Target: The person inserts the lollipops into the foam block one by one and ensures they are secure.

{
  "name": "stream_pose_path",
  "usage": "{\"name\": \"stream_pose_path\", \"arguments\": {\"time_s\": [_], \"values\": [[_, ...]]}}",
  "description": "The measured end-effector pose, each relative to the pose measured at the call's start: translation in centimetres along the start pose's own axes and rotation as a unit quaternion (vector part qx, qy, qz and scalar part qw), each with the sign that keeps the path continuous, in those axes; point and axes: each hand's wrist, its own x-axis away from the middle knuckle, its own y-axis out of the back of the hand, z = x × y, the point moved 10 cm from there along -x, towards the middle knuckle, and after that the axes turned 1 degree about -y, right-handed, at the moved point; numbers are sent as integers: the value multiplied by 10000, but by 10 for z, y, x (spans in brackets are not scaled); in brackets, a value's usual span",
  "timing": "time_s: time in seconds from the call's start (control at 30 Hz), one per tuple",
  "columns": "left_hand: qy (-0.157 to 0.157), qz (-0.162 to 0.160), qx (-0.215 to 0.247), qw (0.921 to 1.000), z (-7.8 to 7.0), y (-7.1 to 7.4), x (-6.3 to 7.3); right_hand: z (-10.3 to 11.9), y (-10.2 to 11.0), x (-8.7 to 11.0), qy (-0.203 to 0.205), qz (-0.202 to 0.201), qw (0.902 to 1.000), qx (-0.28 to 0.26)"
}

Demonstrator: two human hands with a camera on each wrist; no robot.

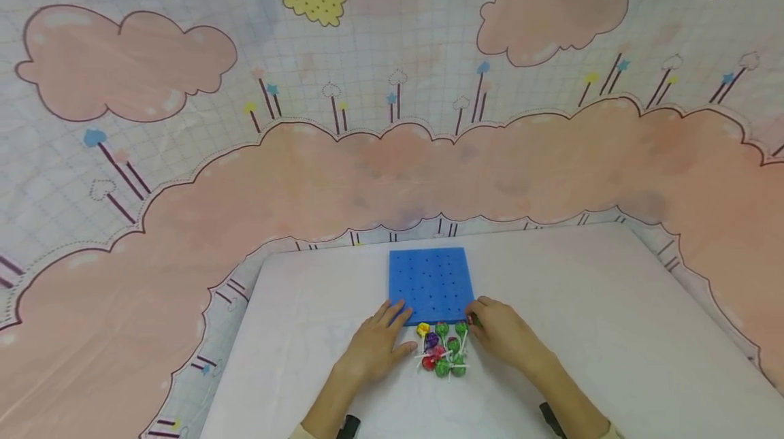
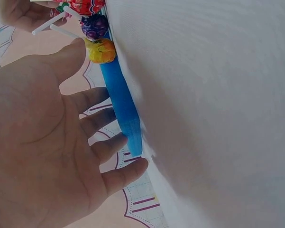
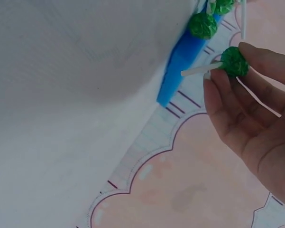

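My right hand point(image 1: 499, 331) pinches a green-wrapped lollipop point(image 3: 235, 61) by its round head, its white stick pointing away from the palm in the right wrist view. That hand is beside the near right corner of a blue board point(image 1: 431, 282) dotted with small holes. My left hand point(image 1: 378, 344) rests with fingers extended over the board's near left corner, thumb out toward the candies. Between the hands lies a pile of lollipops: a yellow one point(image 1: 423, 330), a purple one point(image 1: 431, 340), a red one point(image 1: 429, 362) and several green ones point(image 1: 442, 367).
Everything lies on a white-covered table point(image 1: 318, 303). Behind it hangs a cloth backdrop point(image 1: 392, 173) printed with pink clouds. Dark wrist straps point(image 1: 349, 427) show near the forearms.
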Motion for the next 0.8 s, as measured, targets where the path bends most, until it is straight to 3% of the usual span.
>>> {"name": "stream_pose_path", "arguments": {"time_s": [0.8], "values": [[60, 79, -25, 9999, 3, -3, -1, 4, 15, -5, 197, -698, 9951, -672]]}}
